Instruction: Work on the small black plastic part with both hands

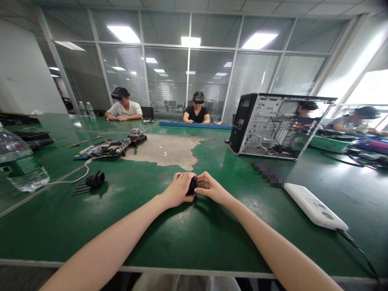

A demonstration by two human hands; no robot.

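In the middle of the green table (151, 234), my left hand (178, 188) is closed around a small black object (192, 186), whose kind I cannot make out. The fingers of my right hand (209, 186) pinch the object's right side, with the thumb low and the fingertips against its edge. Much of it is hidden by both hands. Off to the left lies a black part with thin prongs (96, 179), apart from my hands.
An open computer case (253, 129) stands at right, behind a white device with a cable (315, 207). A circuit board (104, 148) and a water bottle (22, 165) are at left. A worn patch (172, 147) marks the tabletop. Several people sit around the table.
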